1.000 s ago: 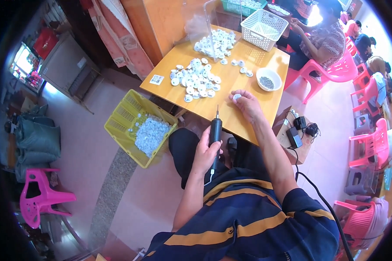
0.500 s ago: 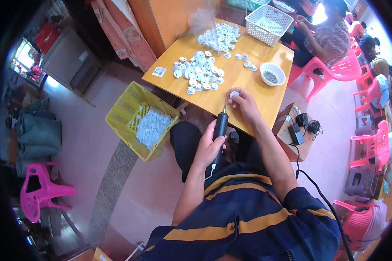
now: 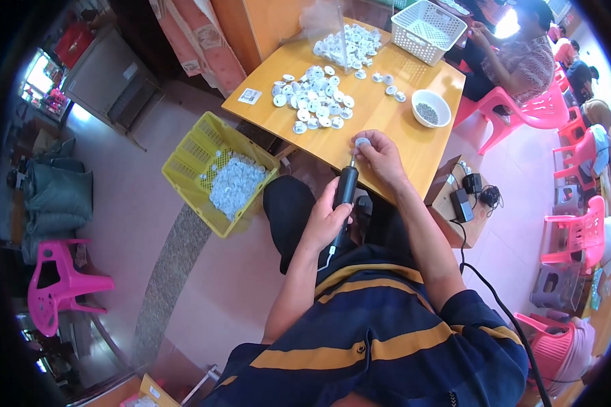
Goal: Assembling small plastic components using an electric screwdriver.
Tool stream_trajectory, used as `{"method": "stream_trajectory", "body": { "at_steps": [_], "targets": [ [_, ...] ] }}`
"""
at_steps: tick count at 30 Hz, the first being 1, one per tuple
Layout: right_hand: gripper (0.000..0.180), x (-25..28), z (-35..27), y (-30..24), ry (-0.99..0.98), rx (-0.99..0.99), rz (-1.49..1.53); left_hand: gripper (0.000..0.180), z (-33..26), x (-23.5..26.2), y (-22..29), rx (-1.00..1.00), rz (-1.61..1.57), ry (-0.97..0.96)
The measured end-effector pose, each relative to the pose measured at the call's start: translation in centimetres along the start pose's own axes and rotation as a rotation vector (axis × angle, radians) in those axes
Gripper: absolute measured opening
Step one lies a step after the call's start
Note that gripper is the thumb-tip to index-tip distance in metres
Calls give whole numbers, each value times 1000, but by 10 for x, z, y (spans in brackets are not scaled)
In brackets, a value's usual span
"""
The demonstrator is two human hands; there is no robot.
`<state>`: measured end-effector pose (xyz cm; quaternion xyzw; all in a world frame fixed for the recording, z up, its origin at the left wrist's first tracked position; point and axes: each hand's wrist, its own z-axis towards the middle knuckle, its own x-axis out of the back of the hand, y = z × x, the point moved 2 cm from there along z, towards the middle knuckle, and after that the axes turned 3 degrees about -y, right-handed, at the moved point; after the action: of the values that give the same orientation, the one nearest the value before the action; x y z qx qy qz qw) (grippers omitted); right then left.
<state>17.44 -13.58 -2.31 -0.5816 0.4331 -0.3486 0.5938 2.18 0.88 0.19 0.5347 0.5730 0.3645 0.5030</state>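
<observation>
My left hand [image 3: 327, 220] grips a black electric screwdriver [image 3: 345, 193], its tip pointing up at a small white round part [image 3: 362, 142]. My right hand [image 3: 381, 157] pinches that part against the near edge of the wooden table [image 3: 380, 119]. Several more white round parts [image 3: 312, 102] lie spread on the table beyond, and another heap [image 3: 349, 42] sits under a clear plastic bag at the far side. A small white bowl [image 3: 431, 107] with dark screws stands to the right of my right hand.
A yellow crate [image 3: 193, 159] with white parts sits on the floor to my left. A white basket [image 3: 431, 27] stands at the table's far edge. A person sits on a pink chair [image 3: 523, 112] at the far right. Chargers and cables lie on a low box [image 3: 463, 200].
The view has shifted a little; my hands and the screwdriver keep the same hold at the table edge, the screwdriver tip still against the white part.
</observation>
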Motion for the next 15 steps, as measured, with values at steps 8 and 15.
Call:
{"method": "stream_trajectory", "body": {
  "at_steps": [8, 15],
  "targets": [
    [17, -3, -1, 0, 8, 22, -49, 62, -1, -1, 2, 4, -19, -13],
    [17, -1, 0, 7, 10, 35, -37, 63, 0, -1, 0, 13, -4, -5]
  ]
}}
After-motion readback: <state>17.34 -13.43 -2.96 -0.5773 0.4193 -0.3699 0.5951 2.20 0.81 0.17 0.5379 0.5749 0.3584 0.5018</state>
